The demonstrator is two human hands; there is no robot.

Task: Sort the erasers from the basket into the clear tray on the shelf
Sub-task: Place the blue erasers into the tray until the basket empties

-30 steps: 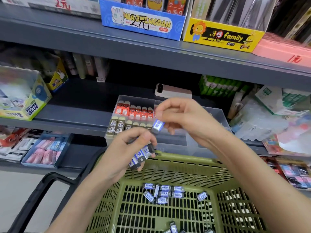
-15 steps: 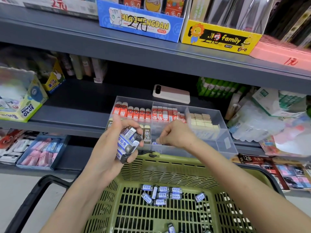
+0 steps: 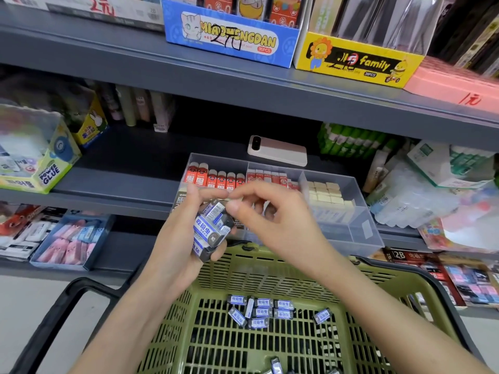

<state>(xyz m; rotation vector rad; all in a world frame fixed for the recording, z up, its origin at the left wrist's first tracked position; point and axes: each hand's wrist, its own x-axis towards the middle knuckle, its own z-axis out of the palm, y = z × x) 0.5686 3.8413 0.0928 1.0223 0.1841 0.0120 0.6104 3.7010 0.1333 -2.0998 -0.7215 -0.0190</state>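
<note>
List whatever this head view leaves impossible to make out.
Head view: the clear tray's front-left compartments, hidden behind both hands.
Count of erasers gripped by the left hand; fingers cover the stack.
Whether the right hand pinches the top one; its fingertips overlap.
The basket's near end, cut off by the bottom edge.

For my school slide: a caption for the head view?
Left hand grips stacked erasers; right hand pinches the top eraser above a green basket.

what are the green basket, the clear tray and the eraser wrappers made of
The basket looks like moulded plastic, matte olive green: slotted grid walls. The tray looks like rigid clear plastic, maybe acrylic: glossy, contents show through its walls. The erasers wear glossy printed sleeves, paper or film, I cannot tell which.
</note>
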